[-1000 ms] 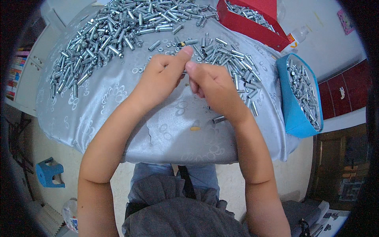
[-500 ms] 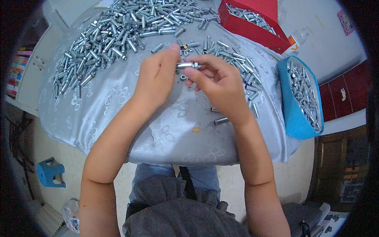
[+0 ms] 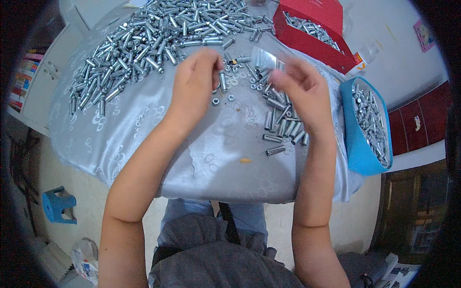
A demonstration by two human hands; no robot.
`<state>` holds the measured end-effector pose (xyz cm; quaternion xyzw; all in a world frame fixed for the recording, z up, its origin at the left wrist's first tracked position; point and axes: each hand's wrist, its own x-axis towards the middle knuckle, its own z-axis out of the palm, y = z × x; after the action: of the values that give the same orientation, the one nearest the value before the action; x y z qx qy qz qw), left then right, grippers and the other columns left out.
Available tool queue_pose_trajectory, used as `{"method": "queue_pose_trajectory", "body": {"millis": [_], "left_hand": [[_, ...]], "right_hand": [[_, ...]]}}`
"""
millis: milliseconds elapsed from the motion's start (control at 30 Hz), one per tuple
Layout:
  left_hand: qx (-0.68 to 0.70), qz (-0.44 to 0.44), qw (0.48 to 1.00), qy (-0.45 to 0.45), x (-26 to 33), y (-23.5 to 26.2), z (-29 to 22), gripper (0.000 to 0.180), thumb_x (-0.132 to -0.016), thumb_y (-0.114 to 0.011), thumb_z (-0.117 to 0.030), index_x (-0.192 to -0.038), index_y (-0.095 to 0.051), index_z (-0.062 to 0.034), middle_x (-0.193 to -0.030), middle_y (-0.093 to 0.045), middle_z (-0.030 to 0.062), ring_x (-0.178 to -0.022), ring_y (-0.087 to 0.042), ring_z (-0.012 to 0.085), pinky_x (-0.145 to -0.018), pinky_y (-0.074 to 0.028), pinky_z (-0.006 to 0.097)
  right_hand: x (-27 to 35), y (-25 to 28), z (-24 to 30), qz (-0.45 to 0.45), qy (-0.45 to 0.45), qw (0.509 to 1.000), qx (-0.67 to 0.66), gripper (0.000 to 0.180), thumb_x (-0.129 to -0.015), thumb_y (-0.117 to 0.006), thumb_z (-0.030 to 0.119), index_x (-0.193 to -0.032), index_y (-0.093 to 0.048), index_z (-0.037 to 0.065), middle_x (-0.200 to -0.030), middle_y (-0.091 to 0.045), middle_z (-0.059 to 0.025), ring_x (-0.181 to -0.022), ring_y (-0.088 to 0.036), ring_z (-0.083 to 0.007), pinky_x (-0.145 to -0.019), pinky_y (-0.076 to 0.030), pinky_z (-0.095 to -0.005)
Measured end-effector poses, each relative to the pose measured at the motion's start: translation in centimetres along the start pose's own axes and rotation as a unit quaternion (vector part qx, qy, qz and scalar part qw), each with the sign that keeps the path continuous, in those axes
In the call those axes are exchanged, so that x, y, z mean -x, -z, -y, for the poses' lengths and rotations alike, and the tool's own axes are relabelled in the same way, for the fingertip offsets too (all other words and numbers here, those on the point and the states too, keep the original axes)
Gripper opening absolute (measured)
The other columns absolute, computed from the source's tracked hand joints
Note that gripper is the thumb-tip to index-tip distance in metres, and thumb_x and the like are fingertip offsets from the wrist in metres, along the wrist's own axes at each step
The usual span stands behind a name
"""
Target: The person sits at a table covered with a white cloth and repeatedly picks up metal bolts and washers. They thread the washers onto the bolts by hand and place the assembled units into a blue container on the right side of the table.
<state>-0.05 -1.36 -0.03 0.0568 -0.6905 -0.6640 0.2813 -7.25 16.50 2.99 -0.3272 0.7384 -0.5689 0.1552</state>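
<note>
My left hand [image 3: 196,74] is closed over the middle of the table, its fingers pinching a slim silver bolt [image 3: 223,81] that points down. My right hand [image 3: 305,84] is apart from it on the right, blurred by motion, with thumb and fingers bent. A bright metallic streak [image 3: 266,60] lies by its fingertips; whether it is held or let go cannot be made out. Below that hand are several loose metal sleeves [image 3: 283,126]. Small nuts and washers [image 3: 232,98] lie scattered between the hands.
A large heap of silver bolts with sleeves [image 3: 158,38] covers the table's far left. At the right, a red box [image 3: 307,45] and a blue bin [image 3: 353,139] hold more metal pieces. A plastic bottle [image 3: 367,54] stands behind them. A blue stool [image 3: 60,204] is on the floor.
My hands were together on a silver bolt piece. They have parted: the right has swung to the right, and the left stays near its place with a slim bolt.
</note>
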Motion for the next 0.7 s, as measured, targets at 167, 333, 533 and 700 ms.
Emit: {"method": "queue_pose_trajectory", "body": {"millis": [167, 333, 533, 700], "left_hand": [[0.044, -0.060, 0.997, 0.000, -0.4, 0.1, -0.2, 0.024, -0.083, -0.038, -0.022, -0.066, -0.042, -0.0065, -0.055, -0.039, 0.0015, -0.047, -0.038, 0.0098, -0.042, -0.029, 0.023], [0.029, -0.057, 0.998, -0.016, -0.2, 0.4, -0.1, 0.022, -0.083, -0.039, -0.022, -0.069, -0.043, -0.0065, -0.058, -0.040, 0.0013, -0.048, -0.038, 0.0089, -0.043, -0.030, 0.022], [-0.046, -0.110, 0.990, -0.076, -1.7, 0.8, 1.9, 0.012, -0.082, -0.047, -0.016, -0.080, -0.051, -0.0051, -0.067, -0.048, 0.0009, -0.057, -0.043, 0.0078, -0.049, -0.034, 0.020], [-0.458, -0.140, 0.838, -0.263, -13.0, 6.5, 2.7, 0.022, -0.079, -0.055, -0.018, -0.096, -0.058, -0.0044, -0.085, -0.059, 0.0098, -0.070, -0.054, 0.0205, -0.066, -0.043, 0.031]], "right_hand": [[-0.7, -1.2, -1.7, -0.093, 0.058, 0.994, 0.007, 0.059, -0.069, -0.071, 0.016, -0.120, -0.043, 0.004, -0.112, -0.050, -0.0152, -0.084, -0.057, -0.0159, -0.069, -0.046, -0.0255], [-0.7, -0.8, -1.9, -0.070, 0.057, 0.995, 0.042, 0.022, -0.076, -0.063, 0.015, -0.092, -0.061, 0.001, -0.075, -0.060, -0.0026, -0.067, -0.053, -0.0071, -0.060, -0.042, -0.0198], [-1.1, -0.5, -3.0, -0.097, 0.036, 0.994, 0.020, 0.015, -0.077, -0.060, 0.014, -0.085, -0.062, 0.001, -0.070, -0.058, 0.0000, -0.061, -0.049, -0.0044, -0.056, -0.040, -0.0186], [-0.9, -1.8, -2.5, -0.125, 0.117, 0.979, 0.115, 0.013, -0.078, -0.057, 0.012, -0.084, -0.060, 0.000, -0.070, -0.060, -0.0092, -0.061, -0.057, -0.0165, -0.056, -0.044, -0.0269]]}}
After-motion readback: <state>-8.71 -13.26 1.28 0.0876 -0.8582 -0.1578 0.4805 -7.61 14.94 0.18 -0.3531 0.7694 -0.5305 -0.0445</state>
